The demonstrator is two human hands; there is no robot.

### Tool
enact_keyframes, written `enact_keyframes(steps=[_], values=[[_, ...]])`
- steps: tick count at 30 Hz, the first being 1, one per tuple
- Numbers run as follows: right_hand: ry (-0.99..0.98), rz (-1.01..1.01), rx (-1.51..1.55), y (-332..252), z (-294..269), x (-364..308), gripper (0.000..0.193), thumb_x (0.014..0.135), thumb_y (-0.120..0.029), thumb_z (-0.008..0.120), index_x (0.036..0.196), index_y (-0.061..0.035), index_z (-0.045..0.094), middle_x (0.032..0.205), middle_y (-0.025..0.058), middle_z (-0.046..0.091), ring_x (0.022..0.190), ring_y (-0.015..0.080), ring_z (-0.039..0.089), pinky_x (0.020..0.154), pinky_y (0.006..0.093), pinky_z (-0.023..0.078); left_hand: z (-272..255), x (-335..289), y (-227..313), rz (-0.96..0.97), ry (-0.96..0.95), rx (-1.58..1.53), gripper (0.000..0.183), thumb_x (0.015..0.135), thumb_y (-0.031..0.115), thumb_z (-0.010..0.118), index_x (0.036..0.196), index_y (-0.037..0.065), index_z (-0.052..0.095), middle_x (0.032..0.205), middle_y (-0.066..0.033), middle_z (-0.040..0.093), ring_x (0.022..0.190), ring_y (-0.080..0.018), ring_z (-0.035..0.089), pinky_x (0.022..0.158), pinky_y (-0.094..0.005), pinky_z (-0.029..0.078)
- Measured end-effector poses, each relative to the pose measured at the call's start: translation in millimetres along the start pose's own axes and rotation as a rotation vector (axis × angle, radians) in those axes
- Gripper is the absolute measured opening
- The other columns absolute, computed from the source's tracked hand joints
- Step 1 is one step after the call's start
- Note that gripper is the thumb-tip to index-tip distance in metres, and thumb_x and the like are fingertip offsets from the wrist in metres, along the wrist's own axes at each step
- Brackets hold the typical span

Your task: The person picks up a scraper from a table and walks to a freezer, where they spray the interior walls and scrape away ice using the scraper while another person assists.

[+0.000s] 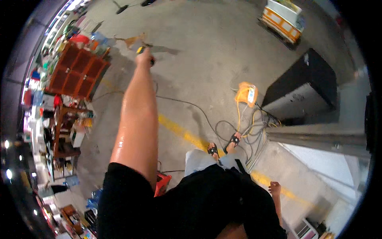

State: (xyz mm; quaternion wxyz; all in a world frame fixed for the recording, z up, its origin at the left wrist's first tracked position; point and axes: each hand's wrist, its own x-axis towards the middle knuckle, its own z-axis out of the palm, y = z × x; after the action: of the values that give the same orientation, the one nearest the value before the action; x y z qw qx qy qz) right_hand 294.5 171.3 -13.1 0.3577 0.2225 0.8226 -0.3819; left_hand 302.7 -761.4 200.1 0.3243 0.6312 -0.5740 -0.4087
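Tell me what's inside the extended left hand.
The left hand grips a yellow-and-black object: yellow shows above, black at right. The hand hides its middle; its kind is unclear.

Floor: grey concrete [203,67], crossed by a worn yellow painted line [179,129]. Left: reddish-brown panelled wooden cabinet [77,75], top cluttered. Right: large black box-shaped cabinet [306,83] near a long grey sill [310,138]. Left edge: small round white lights [8,174], lit.

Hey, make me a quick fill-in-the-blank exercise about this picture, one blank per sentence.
1. The left hand holds an object coloured yellow and ____.
2. The cabinet stands toward the picture's ____ edge.
3. The painted line is ____.

Missing words: black; left; yellow.
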Motion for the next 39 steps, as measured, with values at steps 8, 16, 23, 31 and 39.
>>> enact_keyframes(steps=[8,16,23,31,39], values=[[0.273,0.374,0.627,143,13,-91,0.016,0.086,-0.018,0.058,0.078,-0.0035,0.055,0.063,0.0088,0.051,0.043,0.0177,0.044,0.038,0.0309,0.036,37,-77,-157,-0.125,-0.762,-0.138,0.035,0.081,0.026,0.073,0.065,0.008,0.047,0.053,-0.0046,0.047,0.042,-0.0158,0.046,0.039,-0.0306,0.037],[0.753,0.195,1.252,170,6,-129,0.025,0.083,-0.02,0.068,0.1,-0.007,0.054,0.069,0.0037,0.054,0.053,0.0165,0.051,0.043,0.0301,0.039,31,-279,-291,-0.734,-1.106,0.17,0.029,0.086,0.024,0.067,0.071,0.009,0.047,0.058,-0.0029,0.046,0.047,-0.0152,0.046,0.046,-0.0286,0.041],[0.712,0.322,1.018,124,-12,-140,0.019,0.074,-0.005,0.072,0.088,0.0002,0.06,0.069,0.0083,0.058,0.057,0.018,0.057,0.047,0.0295,0.044,19,-267,-301,-0.635,-1.043,0.35,0.03,0.086,0.024,0.067,0.07,0.007,0.048,0.056,-0.005,0.046,0.046,-0.0172,0.049,0.044,-0.0323,0.043],[0.668,0.16,0.749,126,-18,-129,0.013,0.07,0.001,0.067,0.079,-0.0008,0.058,0.072,0.0073,0.059,0.059,0.0161,0.055,0.052,0.0295,0.045,28,-258,-298,-0.643,-1.043,0.445,0.027,0.088,0.023,0.065,0.073,0.006,0.049,0.058,-0.0045,0.046,0.048,-0.018,0.05,0.046,-0.033,0.045],[0.618,0.079,0.659,57,-37,-87,0.011,0.074,-0.002,0.065,0.08,-0.0005,0.056,0.073,0.0088,0.059,0.062,0.0166,0.058,0.052,0.0285,0.047,42,-316,-258,-0.473,-1.134,0.561,0.029,0.086,0.023,0.067,0.074,0.003,0.049,0.057,-0.0062,0.049,0.045,-0.0185,0.05,0.044,-0.0322,0.042]])
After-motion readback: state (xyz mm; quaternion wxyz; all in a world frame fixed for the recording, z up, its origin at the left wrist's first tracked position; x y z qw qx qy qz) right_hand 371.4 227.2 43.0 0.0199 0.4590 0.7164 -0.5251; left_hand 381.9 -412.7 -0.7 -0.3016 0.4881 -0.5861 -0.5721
